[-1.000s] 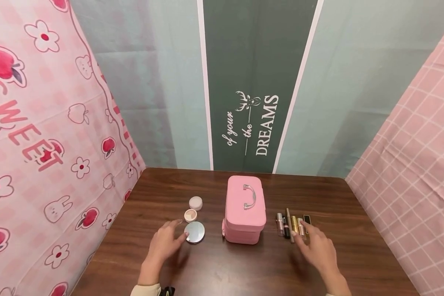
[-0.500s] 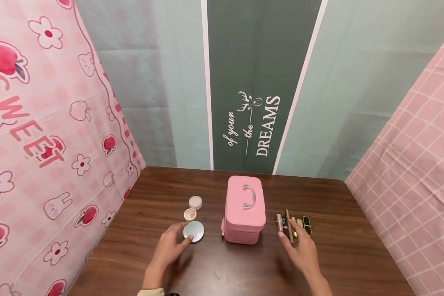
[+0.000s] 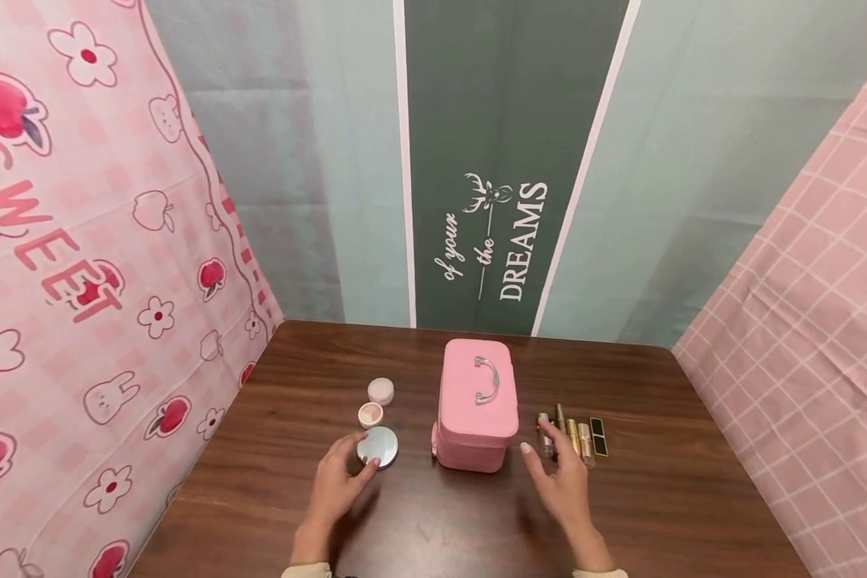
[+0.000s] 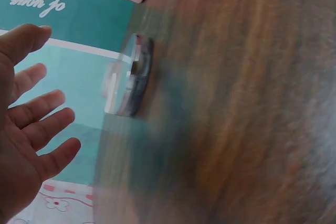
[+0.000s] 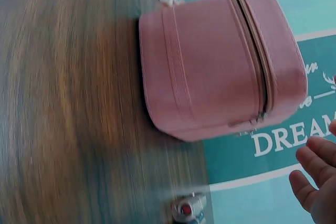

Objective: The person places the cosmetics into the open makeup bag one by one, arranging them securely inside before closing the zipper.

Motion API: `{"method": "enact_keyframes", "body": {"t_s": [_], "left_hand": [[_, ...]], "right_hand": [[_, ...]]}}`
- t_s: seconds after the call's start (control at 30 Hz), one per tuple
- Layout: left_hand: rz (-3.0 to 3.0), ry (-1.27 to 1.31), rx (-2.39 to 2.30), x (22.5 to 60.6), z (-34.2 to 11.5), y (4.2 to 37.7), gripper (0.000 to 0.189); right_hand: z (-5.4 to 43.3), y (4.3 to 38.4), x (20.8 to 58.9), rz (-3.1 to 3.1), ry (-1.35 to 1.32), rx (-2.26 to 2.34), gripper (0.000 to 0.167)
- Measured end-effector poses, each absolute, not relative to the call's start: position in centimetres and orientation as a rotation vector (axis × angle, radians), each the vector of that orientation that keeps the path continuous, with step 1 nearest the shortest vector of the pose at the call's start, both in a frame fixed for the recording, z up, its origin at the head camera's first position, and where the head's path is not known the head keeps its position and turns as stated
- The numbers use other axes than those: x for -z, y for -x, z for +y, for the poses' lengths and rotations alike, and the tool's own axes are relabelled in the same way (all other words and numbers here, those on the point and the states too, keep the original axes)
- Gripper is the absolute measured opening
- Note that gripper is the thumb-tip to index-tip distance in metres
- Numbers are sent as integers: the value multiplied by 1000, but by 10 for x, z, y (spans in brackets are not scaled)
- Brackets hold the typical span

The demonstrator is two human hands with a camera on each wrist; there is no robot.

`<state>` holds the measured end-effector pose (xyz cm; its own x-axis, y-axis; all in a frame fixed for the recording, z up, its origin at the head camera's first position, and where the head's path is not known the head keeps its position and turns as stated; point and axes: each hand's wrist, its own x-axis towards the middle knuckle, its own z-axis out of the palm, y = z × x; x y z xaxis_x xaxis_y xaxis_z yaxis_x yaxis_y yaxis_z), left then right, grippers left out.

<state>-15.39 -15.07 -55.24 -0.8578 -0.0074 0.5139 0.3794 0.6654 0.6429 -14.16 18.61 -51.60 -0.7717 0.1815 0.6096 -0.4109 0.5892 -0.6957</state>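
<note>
Case (image 3: 479, 409), long axis running fore-and-aft, stands just left of the wide-spread fingers of the right hand (image 3: 565, 482), nearer them than the parted fingers of the left hand (image 3: 338, 482), beside the round compact (image 3: 380, 446).

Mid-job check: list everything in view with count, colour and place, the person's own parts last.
pink case: 1, pink, mid-table
handle: 1, silver, on the case lid
round compact: 1, mirror-topped, left of case
three-section pan: 1, pale, behind compact
round jar: 1, pale pink, behind pan
tubes: at least 4, silver and gold, right of case, partly hidden
flat piece: probably 1, black-and-gold, right of tubes
table: 1, brown, below these
left cloth: 1, pink print, left side
back cloth: 1, green tones, behind table
right cloth: 1, gridded pink, right side
left grip: 1, beside the compact
right grip: 1, by the tubes
sleeves: 2, cream, bottom edge
</note>
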Motion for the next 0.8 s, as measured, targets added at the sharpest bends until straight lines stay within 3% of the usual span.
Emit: {"method": "enact_keyframes", "body": {"t_s": [0.3,0.8], "left_hand": [[-2377,206,1119,576,-150,160,61],[-2469,58,1192,583,-148,164,63]], "right_hand": [[168,152,515,-2046,-335,-1213,51],[158,165,523,-2066,-375,-1157,54]]}}
